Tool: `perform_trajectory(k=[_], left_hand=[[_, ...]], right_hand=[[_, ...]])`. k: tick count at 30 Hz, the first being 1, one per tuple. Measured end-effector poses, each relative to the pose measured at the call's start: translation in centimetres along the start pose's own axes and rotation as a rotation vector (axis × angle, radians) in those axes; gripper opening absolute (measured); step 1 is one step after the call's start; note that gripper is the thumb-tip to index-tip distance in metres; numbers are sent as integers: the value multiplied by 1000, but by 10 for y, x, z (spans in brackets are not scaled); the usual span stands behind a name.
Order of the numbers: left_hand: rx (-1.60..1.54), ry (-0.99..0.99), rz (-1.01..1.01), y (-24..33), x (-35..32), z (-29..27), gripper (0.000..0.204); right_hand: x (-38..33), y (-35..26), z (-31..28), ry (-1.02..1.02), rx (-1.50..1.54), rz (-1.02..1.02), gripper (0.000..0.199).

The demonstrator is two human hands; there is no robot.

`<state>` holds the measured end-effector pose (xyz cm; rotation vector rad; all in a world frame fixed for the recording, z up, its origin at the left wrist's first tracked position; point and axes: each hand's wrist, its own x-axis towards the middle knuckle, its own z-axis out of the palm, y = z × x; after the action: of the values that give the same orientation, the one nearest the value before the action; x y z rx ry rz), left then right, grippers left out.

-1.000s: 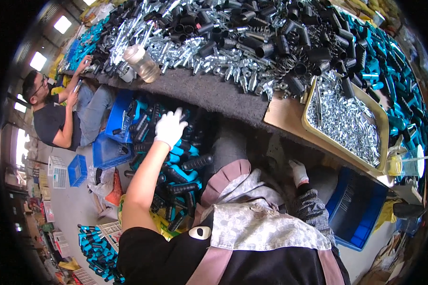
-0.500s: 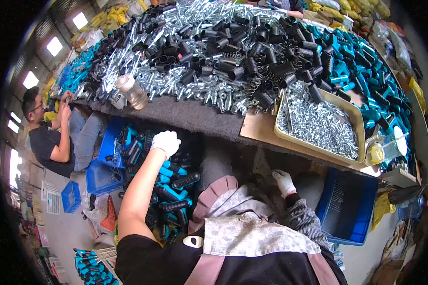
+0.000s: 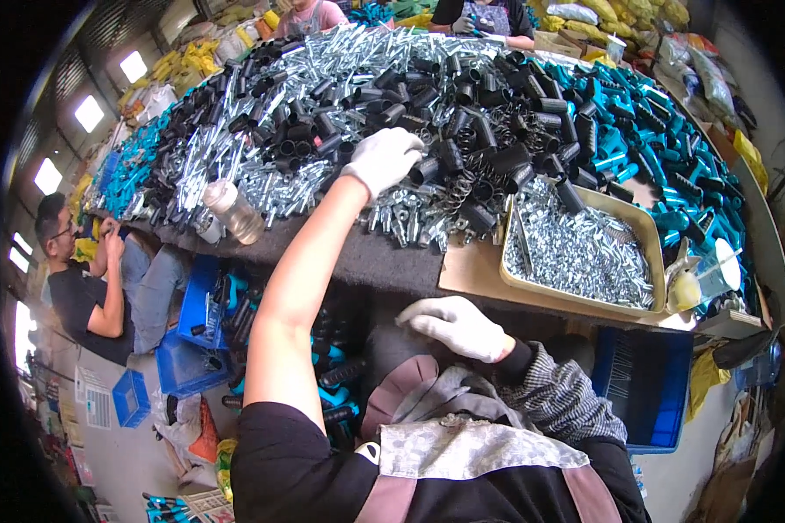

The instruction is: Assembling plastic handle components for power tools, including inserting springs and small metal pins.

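Left hand (image 3: 382, 159), white-gloved, arm outstretched, fingers curled down onto the heap of black tubular sleeves (image 3: 462, 131) and coil springs (image 3: 459, 193) mid-workbench; whether it grips one cannot be told. Right hand (image 3: 456, 325), gloved, lies loosely open and empty below the bench's near edge. Advice: single out one sleeve, clear of tangled springs and the tray of zinc-plated bolts (image 3: 579, 253).

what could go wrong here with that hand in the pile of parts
The left hand reaches into the loose heap of black tubes and springs; pulling one may send others rolling off the table edge. The forearm passes near the plastic bottle at the edge and could knock it off.
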<state>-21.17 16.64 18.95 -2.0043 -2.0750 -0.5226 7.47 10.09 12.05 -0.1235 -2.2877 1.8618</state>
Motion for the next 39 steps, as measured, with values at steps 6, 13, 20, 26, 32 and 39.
perform_trajectory(k=[6, 13, 20, 26, 32, 39], left_hand=[[153, -474, -32, 3, 60, 6, 47], [162, -615, 53, -7, 72, -9, 48], [-506, 204, -97, 9, -22, -27, 33], [-555, -204, 33, 32, -71, -29, 31], [121, -17, -260, -69, 10, -38, 25], [709, -421, -216, -146, 63, 7, 32]], right_hand=[[54, 3, -3, 130, 185, -44, 27], [84, 36, -4, 208, 208, -27, 31], [88, 44, -9, 320, 634, -30, 61], [85, 36, -17, 266, 665, 36, 33], [82, 30, -14, 251, 473, 98, 32], [80, 23, -10, 272, 376, 113, 17]])
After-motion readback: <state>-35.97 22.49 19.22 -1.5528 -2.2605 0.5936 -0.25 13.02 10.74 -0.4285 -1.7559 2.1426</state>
